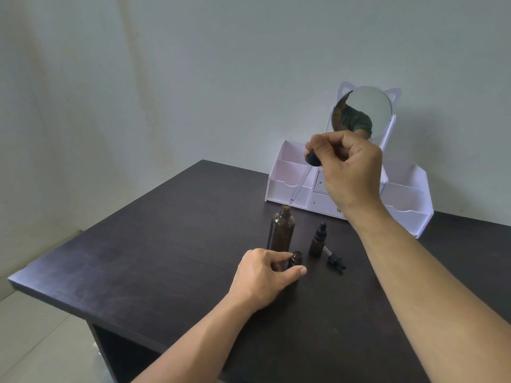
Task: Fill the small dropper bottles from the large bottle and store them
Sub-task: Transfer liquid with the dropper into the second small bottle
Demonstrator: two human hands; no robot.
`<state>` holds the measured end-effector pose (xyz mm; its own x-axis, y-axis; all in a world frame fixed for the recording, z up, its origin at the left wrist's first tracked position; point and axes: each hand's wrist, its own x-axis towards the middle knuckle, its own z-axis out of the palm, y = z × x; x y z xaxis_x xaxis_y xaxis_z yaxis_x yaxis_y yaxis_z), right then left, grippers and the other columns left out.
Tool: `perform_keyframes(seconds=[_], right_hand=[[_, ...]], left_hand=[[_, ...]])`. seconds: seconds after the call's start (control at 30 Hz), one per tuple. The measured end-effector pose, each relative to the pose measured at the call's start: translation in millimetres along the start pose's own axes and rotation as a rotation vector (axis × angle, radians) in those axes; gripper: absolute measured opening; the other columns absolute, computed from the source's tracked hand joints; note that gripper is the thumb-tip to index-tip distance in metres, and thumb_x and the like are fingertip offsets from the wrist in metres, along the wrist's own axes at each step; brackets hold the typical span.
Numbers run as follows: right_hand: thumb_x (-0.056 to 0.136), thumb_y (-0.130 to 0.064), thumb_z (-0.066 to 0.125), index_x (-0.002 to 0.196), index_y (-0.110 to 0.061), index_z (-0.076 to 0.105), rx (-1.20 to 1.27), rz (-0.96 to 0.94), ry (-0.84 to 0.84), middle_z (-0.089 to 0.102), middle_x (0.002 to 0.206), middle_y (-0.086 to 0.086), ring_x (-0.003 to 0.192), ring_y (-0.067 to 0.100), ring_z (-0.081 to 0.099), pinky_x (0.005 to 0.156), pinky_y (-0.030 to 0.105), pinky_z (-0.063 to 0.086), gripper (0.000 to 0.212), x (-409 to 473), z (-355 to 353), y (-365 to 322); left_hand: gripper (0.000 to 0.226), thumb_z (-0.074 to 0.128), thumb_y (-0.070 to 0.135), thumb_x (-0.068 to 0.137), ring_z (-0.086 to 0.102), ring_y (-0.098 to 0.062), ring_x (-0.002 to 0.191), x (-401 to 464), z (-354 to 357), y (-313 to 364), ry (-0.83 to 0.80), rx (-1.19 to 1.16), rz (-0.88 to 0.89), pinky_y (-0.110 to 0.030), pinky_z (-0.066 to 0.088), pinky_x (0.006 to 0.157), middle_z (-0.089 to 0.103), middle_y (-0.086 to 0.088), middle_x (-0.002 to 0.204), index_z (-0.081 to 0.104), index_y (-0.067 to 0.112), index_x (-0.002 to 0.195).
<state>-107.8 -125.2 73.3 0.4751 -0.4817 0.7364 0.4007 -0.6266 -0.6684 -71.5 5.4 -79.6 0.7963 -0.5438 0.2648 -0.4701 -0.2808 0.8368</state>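
Small open bottle point(296, 258), near centre of dark table point(138, 258), pinched by left hand point(265, 277). Long dropper point(300, 179) gripped at its cap by right hand point(349, 172), raised above large open bottle point(282, 230). Risks dripping onto table if swung carelessly, or tipping bottle.

table point(154, 261) dark wood | on it: large bottle point(282, 230), two small bottles point(317, 243), loose dropper point(336, 260), white organizer point(409, 200)

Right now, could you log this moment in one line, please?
left hand: holds open small bottle | right hand: long dropper raised
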Motion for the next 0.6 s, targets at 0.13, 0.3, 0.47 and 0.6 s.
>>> perform_keyframes(seconds=[0.13, 0.3, 0.47, 0.6], right_hand=[[0.090, -0.019, 0.067, 0.088, 0.000, 0.070, 0.002, 0.043, -0.045, 0.072, 0.074, 0.007, 0.067, 0.016, 0.071, 0.071, 0.028, 0.059, 0.019, 1, 10, 11], [0.089, -0.021, 0.068, 0.086, -0.008, 0.072, -0.076, 0.154, -0.173, 0.073, 0.075, 0.002, 0.069, 0.013, 0.072, 0.070, 0.024, 0.058, 0.014, -14, 18, 34], [0.087, -0.024, 0.071, 0.082, -0.014, 0.073, -0.146, 0.263, -0.296, 0.074, 0.076, 0.000, 0.071, 0.016, 0.070, 0.070, 0.028, 0.057, 0.011, -31, 22, 54], [0.086, -0.027, 0.071, 0.083, -0.016, 0.074, -0.157, 0.269, -0.308, 0.074, 0.079, -0.003, 0.073, 0.007, 0.069, 0.062, 0.008, 0.050, 0.011, -36, 20, 57]], left_hand=[[0.059, 0.074, 0.056, 0.075, 0.065, -0.007, 0.078, 0, 0, -1, -0.007, -0.008, 0.005, -0.020, 0.054, 0.076, 0.063, 0.009, 0.078, 0.066, 0.022, 0.124], [0.059, 0.073, 0.054, 0.076, 0.064, -0.004, 0.080, 1, -1, -1, -0.009, -0.004, 0.026, -0.016, 0.053, 0.077, 0.065, 0.010, 0.084, 0.065, 0.022, 0.125], [0.059, 0.072, 0.053, 0.077, 0.066, -0.005, 0.081, 2, -1, -1, -0.020, 0.008, 0.044, -0.019, 0.055, 0.079, 0.070, 0.006, 0.091, 0.064, 0.021, 0.126], [0.060, 0.072, 0.053, 0.078, 0.067, -0.008, 0.081, 2, -2, 0, -0.030, 0.010, 0.041, -0.024, 0.057, 0.080, 0.071, 0.004, 0.091, 0.063, 0.021, 0.127]])
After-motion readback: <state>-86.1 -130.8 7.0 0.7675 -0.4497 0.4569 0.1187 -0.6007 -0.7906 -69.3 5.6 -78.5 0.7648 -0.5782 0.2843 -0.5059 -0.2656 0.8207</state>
